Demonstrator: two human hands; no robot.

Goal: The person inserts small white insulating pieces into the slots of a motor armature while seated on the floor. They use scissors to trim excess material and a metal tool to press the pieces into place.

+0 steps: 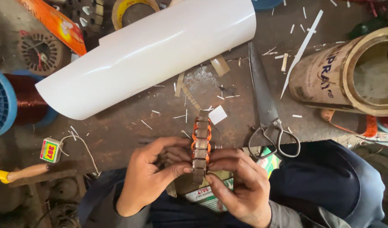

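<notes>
Gripping stator core (201,145), both hands

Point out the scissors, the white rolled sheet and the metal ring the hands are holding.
scissors (264,105): head view, on the blade near the pivot.
white rolled sheet (151,50): head view, middle of its curved surface.
metal ring (201,145): head view, on its outer edge between the hands.

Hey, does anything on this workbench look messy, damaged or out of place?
Yes: white paper slivers are strewn across the dark bench near the scissors. The left hand and right hand grip a metal stator core; it shows no clear damage.
</notes>
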